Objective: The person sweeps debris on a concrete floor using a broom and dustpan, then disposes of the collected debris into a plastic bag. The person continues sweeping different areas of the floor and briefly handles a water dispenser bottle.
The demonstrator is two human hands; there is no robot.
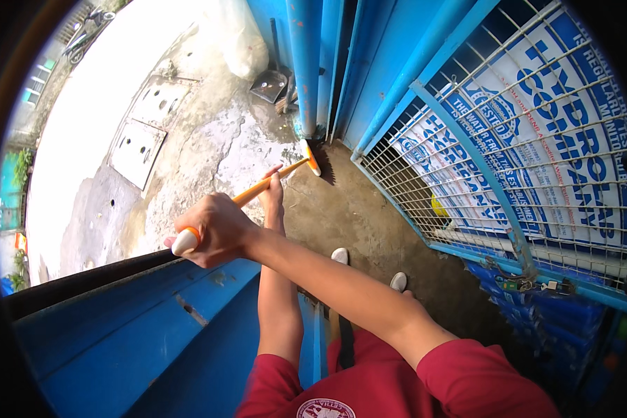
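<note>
My right hand [214, 227] is closed around the upper end of an orange broom handle [251, 193], whose white and orange end cap sticks out below the fist. Farther down the handle, my left hand [273, 192] grips it, with one finger extended along it. The arms cross, the right forearm over the left. At the far end, the white and orange broom head [311, 158] rests by the foot of a blue post, at the edge between the brown floor and the lighter pavement. Its dark bristles, or their shadow, show beside it.
A blue metal panel [136, 324] stands at lower left. On the right is a wire-mesh gate [470, 151] with printed banners and hanging keys. A black dustpan [269, 85] and a translucent bag [243, 47] sit beyond the blue post [304, 68]. Pavement covers [136, 151] lie outside.
</note>
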